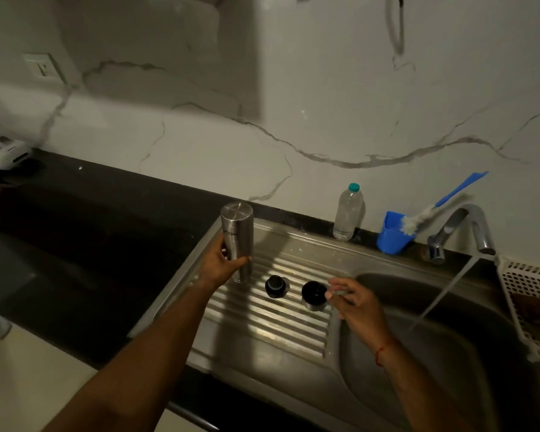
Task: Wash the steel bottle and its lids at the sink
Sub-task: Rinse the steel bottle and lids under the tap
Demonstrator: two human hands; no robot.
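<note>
1. The left hand (223, 263) is wrapped around the lower part of the steel bottle (238, 236), thumb across the front and fingers behind, gripping it firmly.
2. The steel bottle stands upside down on the ribbed drainboard (272, 319), its long axis near vertical and tipped slightly toward 11 o'clock. The flat base faces up, the mouth end points down at the ribs, and the printed lettering on its side reads inverted.
3. The right hand (354, 302) hovers at the drainboard's edge by the basin, fingers loosely spread and slightly curled, holding nothing. Its fingertips (328, 295) are just beside the nearer lid; whether they touch it cannot be told.
4. That steel-rimmed lid (314, 295) lies at 4 o'clock from the bottle, its dark hollow facing up.
5. A black stopper lid (275, 286) sits between the bottle and the steel-rimmed lid, upright on the ribs, apart from both.
6. At 3 o'clock from the right hand, water runs from the tap (463, 227) in a slanting stream into the sink basin (387, 347).
7. At 12 o'clock from the lids, along the marble wall, stand a clear plastic bottle (348, 213) with a teal cap and a blue cup (392, 235) holding a blue-handled bottle brush (434, 207) that leans toward 2 o'clock.
8. A white perforated basket (524, 294) sits at the far right edge.
</note>
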